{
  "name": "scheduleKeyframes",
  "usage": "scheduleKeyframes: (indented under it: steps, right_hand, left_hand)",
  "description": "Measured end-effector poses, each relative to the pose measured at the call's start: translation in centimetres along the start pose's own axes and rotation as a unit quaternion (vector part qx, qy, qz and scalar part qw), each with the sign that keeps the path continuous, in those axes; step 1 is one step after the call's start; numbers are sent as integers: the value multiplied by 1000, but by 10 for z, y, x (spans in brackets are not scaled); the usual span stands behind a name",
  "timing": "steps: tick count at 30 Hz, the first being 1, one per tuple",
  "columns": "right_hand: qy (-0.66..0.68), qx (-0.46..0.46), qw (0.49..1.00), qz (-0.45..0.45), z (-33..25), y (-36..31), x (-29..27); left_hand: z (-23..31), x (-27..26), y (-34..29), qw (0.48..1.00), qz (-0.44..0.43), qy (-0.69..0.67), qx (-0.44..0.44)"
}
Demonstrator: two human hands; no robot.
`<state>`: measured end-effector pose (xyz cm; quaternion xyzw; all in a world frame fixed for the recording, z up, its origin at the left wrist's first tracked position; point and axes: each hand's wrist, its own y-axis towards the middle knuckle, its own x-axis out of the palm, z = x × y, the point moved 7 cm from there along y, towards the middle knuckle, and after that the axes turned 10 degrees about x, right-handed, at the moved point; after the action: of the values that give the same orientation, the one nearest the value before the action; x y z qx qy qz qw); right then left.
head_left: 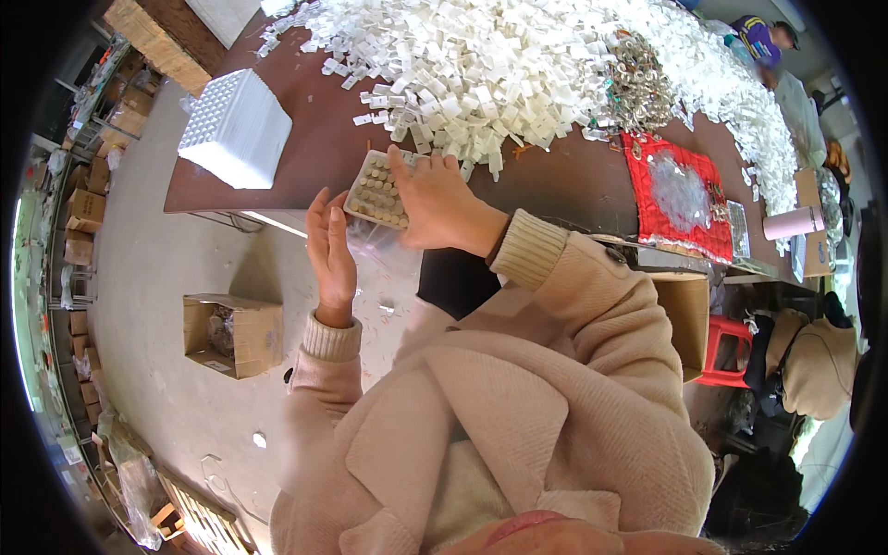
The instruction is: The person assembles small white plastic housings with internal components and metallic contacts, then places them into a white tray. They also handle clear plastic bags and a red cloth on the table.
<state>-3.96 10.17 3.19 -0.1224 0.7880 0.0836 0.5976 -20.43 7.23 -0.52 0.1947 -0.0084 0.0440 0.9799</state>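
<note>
A shallow white tray (355, 205) with rows of small round beige pieces (377, 190) is tilted at the near edge of the brown table. My right hand (439, 205) lies across its right part and grips it, hiding that side and some of the pieces. Whether the fingers also pinch a small piece is hidden. My left hand (333, 252) is beside the tray's left corner, fingers apart and nothing visible in them. Its fingertips are close to the tray's edge; I cannot tell whether they touch.
A large heap of small clear-white plastic pieces (481, 74) covers the table (319, 116). A stack of white trays (242, 129) stands at left. At right are a red cloth (647, 185) with clear plastic bits and a pink tumbler (792, 223). A cardboard box (254, 338) sits on the floor.
</note>
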Motion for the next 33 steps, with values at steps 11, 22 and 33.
scheduleKeyframes:
  steps: [11,22,33]
  right_hand:
    - [16,-1,1000,-27,75,-50,-22]
    - [-7,-57,998,-11,146,-83,-47]
    - [-21,-38,997,-56,209,-91,-74]
  left_hand:
    - [14,80,-28,997,-57,-30,-46]
    - [10,160,-44,983,-126,-124,-56]
    - [8,230,-40,970,-182,-149,-59]
